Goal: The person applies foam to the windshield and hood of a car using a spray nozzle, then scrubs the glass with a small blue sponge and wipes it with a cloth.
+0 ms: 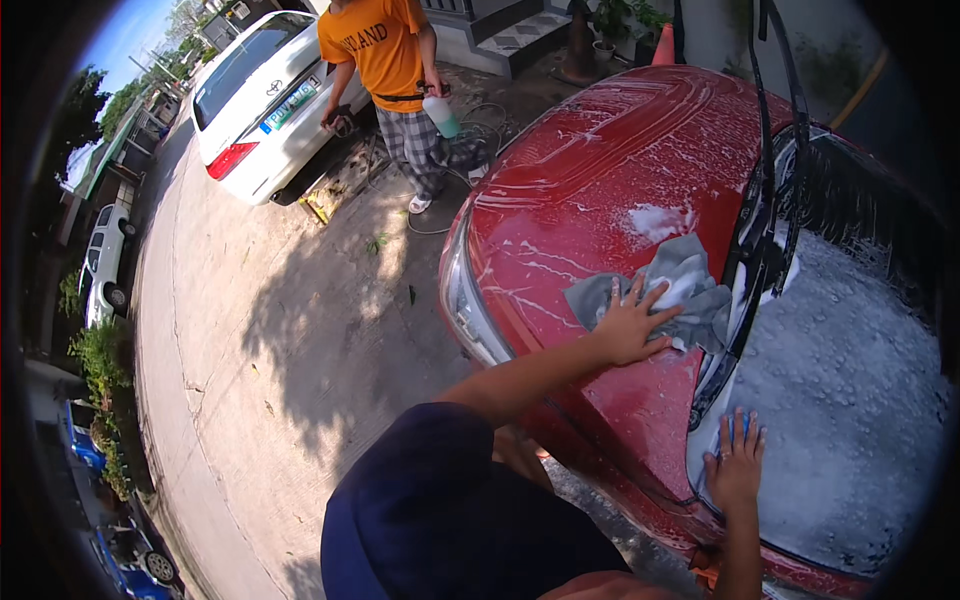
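My left hand (634,326) presses palm down, fingers spread, on a bunched grey cloth (682,289) with white foam in its folds. The cloth lies on the red car hood (555,247) beside the base of the windshield. Soap streaks and a patch of foam (660,221) mark the hood. My right hand (735,469) rests flat at the lower edge of the foam-covered windshield (840,405), holding nothing, with its fingers apart. Wiper arms (765,172) stand raised off the glass.
A person in an orange shirt (382,45) stands past the headlight (476,315), holding a spray bottle (441,114) of green liquid. Behind them is a white Toyota car (259,120). A thin hose (431,231) crosses the concrete driveway (225,315). An orange cone (664,46) stands beyond the hood.
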The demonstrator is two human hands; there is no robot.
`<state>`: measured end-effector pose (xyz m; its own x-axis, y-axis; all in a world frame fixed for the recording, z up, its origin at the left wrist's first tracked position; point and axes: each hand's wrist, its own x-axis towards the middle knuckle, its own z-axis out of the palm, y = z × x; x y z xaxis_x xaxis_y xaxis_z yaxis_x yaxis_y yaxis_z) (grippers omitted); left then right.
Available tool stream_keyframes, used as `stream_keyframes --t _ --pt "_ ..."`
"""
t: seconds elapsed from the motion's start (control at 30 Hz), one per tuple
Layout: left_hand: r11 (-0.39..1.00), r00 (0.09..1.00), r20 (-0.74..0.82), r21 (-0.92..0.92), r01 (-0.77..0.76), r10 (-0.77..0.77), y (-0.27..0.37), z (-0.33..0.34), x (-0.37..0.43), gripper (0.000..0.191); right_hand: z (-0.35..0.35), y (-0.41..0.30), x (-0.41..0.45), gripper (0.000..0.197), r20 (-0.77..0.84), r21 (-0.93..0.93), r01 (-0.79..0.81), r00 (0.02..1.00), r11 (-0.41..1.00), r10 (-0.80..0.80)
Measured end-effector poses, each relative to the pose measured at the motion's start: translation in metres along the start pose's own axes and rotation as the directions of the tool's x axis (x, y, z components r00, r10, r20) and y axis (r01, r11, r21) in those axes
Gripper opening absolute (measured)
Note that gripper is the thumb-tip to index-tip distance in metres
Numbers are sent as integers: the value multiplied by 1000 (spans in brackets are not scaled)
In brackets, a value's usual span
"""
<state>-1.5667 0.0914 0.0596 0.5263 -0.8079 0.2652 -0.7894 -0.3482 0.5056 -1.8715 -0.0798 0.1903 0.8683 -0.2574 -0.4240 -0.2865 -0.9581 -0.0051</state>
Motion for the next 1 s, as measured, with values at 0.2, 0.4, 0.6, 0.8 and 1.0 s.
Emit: stream_keyframes --t 0.2,0.4,0.6,0.8,1.0 --pt "970 959 -151 -71 230 -239 12 3 23 48 1 27 35 57 -272 -72 -87 960 994 64" --pt "966 960 -114 -55 251 -256 8 11 35 47 -12 44 83 62 -61 -74 -84 995 994 80" --pt "967 957 -142 -20 253 -253 10 7 41 48 -55 100 195 60 -148 -56 42 988 998 -50" --pt "961 954 -124 -7 276 -274 11 5 45 50 -111 168 339 59 -214 -60 -23 977 998 10" --pt "952 944 -126 -48 301 -305 8 10 43 52 -126 199 404 57 -512 -90 32 856 995 -73"
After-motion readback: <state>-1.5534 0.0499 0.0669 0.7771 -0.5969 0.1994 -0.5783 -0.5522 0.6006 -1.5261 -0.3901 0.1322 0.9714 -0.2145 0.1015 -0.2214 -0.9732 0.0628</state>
